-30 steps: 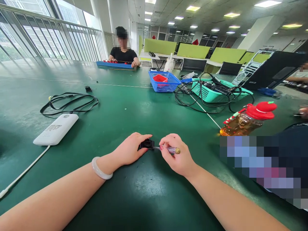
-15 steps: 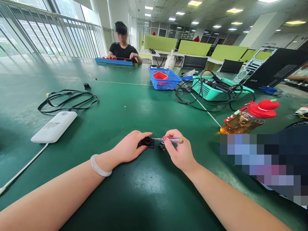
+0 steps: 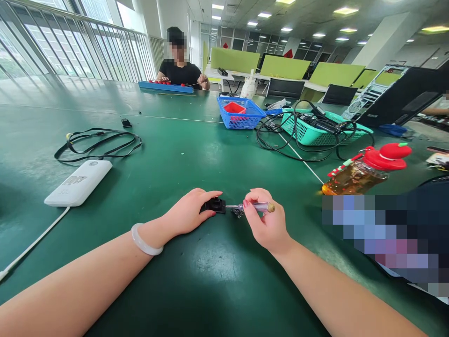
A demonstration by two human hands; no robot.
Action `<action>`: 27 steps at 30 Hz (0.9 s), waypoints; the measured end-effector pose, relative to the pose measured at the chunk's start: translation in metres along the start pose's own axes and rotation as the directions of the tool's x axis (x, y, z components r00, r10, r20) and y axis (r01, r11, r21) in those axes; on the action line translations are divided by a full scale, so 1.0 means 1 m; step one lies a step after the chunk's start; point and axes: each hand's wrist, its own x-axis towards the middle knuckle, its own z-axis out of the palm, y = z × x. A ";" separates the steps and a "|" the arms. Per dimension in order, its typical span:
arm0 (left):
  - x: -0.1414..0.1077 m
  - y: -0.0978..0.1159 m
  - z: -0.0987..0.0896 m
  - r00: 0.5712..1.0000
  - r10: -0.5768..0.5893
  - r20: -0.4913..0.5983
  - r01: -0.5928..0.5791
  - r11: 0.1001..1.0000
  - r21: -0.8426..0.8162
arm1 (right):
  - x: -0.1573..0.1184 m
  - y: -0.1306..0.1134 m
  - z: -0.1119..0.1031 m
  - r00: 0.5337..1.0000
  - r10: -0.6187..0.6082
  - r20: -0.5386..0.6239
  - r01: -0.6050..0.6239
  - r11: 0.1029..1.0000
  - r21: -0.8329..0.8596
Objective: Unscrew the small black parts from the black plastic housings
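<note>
My left hand [image 3: 189,210] grips a small black plastic part [image 3: 216,205] between thumb and fingers, close to the green tabletop [image 3: 164,285]. My right hand [image 3: 266,220] is closed around the clear handle of a screwdriver [image 3: 257,207], whose metal shaft points left. Its tip is at the right edge of the black part; whether it touches cannot be made out. Below the shaft, between the hands, lies a small dark metallic piece [image 3: 237,213], too small to name. The palm side of my left hand hides part of the black part.
To the left lie a white power bank [image 3: 79,183] and a looped black cable [image 3: 100,145]. A blue basket [image 3: 242,122] and a teal basket [image 3: 312,135] with cables stand ahead. A red-capped bottle [image 3: 358,175] is at right. Across the table sits a person [image 3: 180,72].
The screwdriver and my right hand have shifted slightly right, so the tip sits farther out at the black part's edge. My left hand stays in place.
</note>
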 end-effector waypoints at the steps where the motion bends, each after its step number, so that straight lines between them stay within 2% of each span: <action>1: 0.000 0.000 0.000 1.000 0.005 -0.004 -0.005 1.000 0.002 | 0.000 0.000 0.000 1.000 -0.009 0.021 0.009 1.000 0.001; 6: 0.000 -0.002 0.001 1.000 0.018 -0.013 -0.018 1.000 0.008 | 0.002 -0.002 0.002 0.989 -0.018 0.145 0.023 0.999 -0.034; 12: 0.002 0.000 0.000 1.000 0.010 -0.002 -0.010 1.000 0.018 | 0.000 -0.005 0.000 0.979 -0.106 0.171 0.100 0.994 0.043; 17: 0.002 0.004 -0.002 1.000 0.005 0.031 -0.005 1.000 0.006 | -0.001 -0.006 0.001 0.949 -0.167 0.268 0.152 0.985 0.076; 20: 0.001 0.005 -0.002 0.999 0.025 0.028 -0.025 1.000 -0.004 | 0.000 -0.006 0.003 0.936 -0.156 0.315 0.138 0.987 0.081; 23: 0.001 0.005 -0.002 0.999 0.028 0.031 -0.028 1.000 -0.008 | 0.000 -0.006 0.003 0.944 -0.143 0.297 0.122 0.988 0.090; 27: 0.001 0.005 -0.002 0.999 0.030 0.032 -0.031 1.000 0.004 | -0.001 -0.006 0.001 0.980 -0.150 0.128 0.137 0.985 0.105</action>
